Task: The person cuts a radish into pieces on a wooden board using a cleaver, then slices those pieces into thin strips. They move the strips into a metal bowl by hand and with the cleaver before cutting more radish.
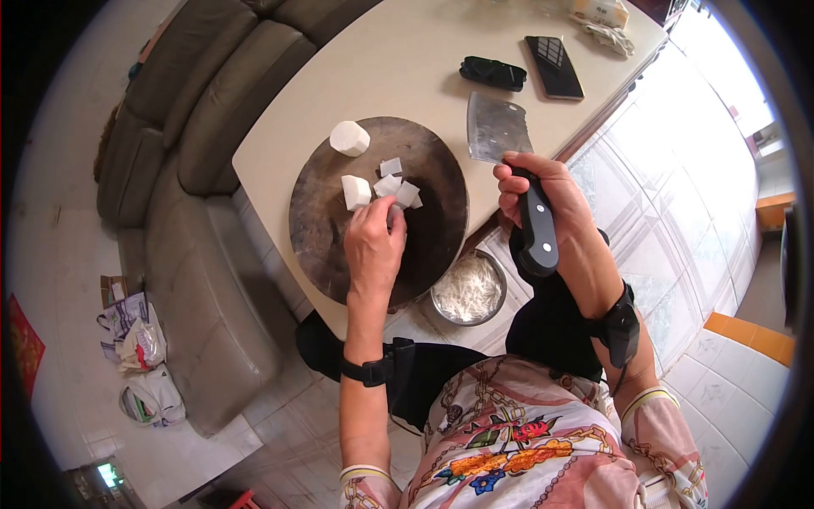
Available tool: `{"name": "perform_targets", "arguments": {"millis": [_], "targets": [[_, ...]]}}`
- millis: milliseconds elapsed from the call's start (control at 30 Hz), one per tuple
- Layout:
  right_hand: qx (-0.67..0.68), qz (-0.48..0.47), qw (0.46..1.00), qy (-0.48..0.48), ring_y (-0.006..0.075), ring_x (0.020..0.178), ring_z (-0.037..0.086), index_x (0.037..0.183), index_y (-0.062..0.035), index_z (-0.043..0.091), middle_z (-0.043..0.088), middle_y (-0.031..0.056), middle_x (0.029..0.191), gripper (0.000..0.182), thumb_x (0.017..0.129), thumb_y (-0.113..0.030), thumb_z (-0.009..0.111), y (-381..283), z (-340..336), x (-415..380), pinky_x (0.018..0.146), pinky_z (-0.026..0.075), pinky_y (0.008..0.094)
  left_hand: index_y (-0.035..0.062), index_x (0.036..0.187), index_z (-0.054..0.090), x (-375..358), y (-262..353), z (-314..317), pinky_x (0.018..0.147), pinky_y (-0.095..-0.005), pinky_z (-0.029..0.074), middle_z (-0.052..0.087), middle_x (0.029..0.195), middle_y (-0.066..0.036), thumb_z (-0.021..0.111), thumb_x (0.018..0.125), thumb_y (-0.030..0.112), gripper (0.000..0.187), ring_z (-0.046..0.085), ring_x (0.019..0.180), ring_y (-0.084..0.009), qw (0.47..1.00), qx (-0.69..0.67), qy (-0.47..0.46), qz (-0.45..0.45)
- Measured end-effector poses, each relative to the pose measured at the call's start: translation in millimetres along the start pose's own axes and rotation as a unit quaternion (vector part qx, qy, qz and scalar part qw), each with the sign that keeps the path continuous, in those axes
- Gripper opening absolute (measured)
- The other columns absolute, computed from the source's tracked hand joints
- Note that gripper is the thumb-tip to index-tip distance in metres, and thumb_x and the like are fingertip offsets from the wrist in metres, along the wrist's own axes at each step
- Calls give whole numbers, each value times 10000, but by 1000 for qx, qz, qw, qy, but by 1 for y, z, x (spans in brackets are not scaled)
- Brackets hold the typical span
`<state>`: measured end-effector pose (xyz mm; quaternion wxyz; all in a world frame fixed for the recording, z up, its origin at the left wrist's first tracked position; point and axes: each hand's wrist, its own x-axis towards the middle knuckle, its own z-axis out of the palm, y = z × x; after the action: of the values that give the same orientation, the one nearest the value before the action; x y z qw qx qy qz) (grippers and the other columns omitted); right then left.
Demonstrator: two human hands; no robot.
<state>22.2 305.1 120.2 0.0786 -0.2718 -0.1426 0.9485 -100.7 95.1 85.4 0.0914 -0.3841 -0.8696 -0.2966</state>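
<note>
On a round dark chopping board (pixel 326 242) lie a white peeled cylinder piece (pixel 349 138), a white chunk (pixel 356 192) and several thin white slices (pixel 390 167). My left hand (pixel 375 246) is over the board with its fingers curled together at the near side of the slices; what they hold, if anything, is hidden. My right hand (pixel 555 191) is wrapped round the black handle of a cleaver (pixel 496 127), whose broad blade is raised to the right of the board. Below the table edge, a metal bowl (pixel 468 288) holds white shreds.
The board rests on a cream table (pixel 280 127). Toward its far right are a black case (pixel 493 74), a phone (pixel 554 66) and a tissue pack (pixel 600 12) with gloves beside it. A grey leather sofa (pixel 199 280) stands at the left, near bags (pixel 136 339) on the floor.
</note>
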Motion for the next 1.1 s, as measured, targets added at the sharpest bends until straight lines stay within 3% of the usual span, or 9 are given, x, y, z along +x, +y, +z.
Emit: {"name": "perform_targets", "arguments": {"millis": [267, 533, 667, 800, 867, 900, 967, 1000, 1100], "targets": [[2, -4, 1000, -1, 94, 529, 509, 918, -5, 521, 597, 82, 750, 85, 914, -82, 557, -1, 0, -1, 508, 480, 255, 12, 979, 671, 25, -12, 8, 657, -414, 528, 686, 826, -183, 611, 869, 25, 126, 669, 727, -350, 997, -69, 15, -19], [4, -6, 1000, -1, 97, 535, 507, 939, 2, 521, 594, 83, 757, 97, 917, -88, 549, -2, -1, -1, 500, 465, 253, -9, 1044, 679, 11, 1, -22, 877, -367, 520, 676, 1099, -174, 620, 877, 9, 177, 662, 1009, -306, 993, -84, 78, 20], [-184, -46, 982, -11, 90, 507, 500, 890, 18, 555, 582, 61, 704, 131, 910, -111, 571, -1, 12, -24, 471, 430, 246, 0, 1027, 692, -38, 4, -30, 881, -391, 519, 678, 1055, -151, 664, 829, -8, 201, 651, 994, -306, 997, -42, 59, 38], [-545, -142, 821, -96, 72, 439, 489, 792, 18, 587, 593, 31, 618, 201, 917, -139, 578, 16, 17, -36, 419, 389, 231, -18, 1073, 663, -66, -1, -17, 918, -409, 498, 640, 1134, -148, 680, 822, 36, 257, 598, 1077, -330, 994, -6, 24, 111], [-703, -210, 667, -129, 97, 488, 537, 841, 40, 596, 611, 84, 635, 189, 908, -136, 587, 29, 14, -42, 455, 433, 260, -28, 1104, 641, -66, 1, -14, 935, -413, 487, 620, 1168, -151, 679, 831, 58, 289, 579, 1106, -338, 993, -2, 18, 120], [-715, -311, 603, -165, 216, 551, 594, 881, 31, 603, 604, 159, 644, 133, 871, -101, 602, 42, 13, -37, 516, 482, 342, -37, 1135, 619, -64, 1, -14, 953, -417, 476, 601, 1202, -155, 678, 840, 80, 323, 560, 1134, -347, 991, 2, 6, 133], [-819, -336, 433, -169, 393, 590, 624, 811, 26, 584, 577, 218, 587, 78, 778, -44, 598, 48, 20, -50, 525, 479, 472, -44, 1178, 588, -68, -4, -10, 982, -418, 458, 580, 1221, -159, 670, 851, 101, 366, 536, 1166, -349, 991, -12, -10, 135], [-843, -339, 380, -173, 382, 583, 630, 837, 48, 562, 570, 210, 572, 127, 729, -12, 590, 53, 21, -51, 519, 486, 457, -48, 1162, 596, -69, -6, -8, 977, -420, 462, 586, 1204, -165, 674, 847, 102, 358, 543, 1157, -353, 990, -6, -5, 138], [-866, -300, 343, -207, 381, 567, 627, 838, 65, 557, 575, 203, 569, 141, 721, -9, 586, 58, 20, -43, 501, 486, 440, -55, 1130, 613, -73, -7, -6, 968, -425, 471, 597, 1168, -181, 686, 834, 110, 347, 557, 1135, -362, 992, -11, 6, 126]]}}
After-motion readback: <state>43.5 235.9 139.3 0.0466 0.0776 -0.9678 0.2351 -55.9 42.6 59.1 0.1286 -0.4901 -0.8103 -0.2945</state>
